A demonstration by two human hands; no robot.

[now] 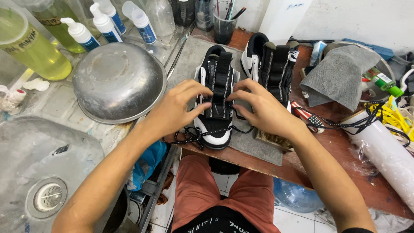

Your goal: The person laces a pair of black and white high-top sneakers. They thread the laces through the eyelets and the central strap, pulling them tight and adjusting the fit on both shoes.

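A black and white sneaker (217, 129) lies toe toward me on a grey mat (252, 144) at the table's front edge. My left hand (174, 110) pinches its black speckled lace (192, 134) at the left side of the tongue. Across from it, my right hand (263, 110) grips the lace on the right side. Loose lace ends trail over the toe. The matching second sneaker (271, 64) stands just behind, to the right.
An upturned metal bowl (116, 80) sits left of the shoes beside a steel sink (43, 172). Spray bottles (103, 23) and a yellow liquid bottle (30, 47) stand behind. A grey cloth (340, 73), another loose lace (345, 125) and a wrapped white roll (384, 151) lie on the right.
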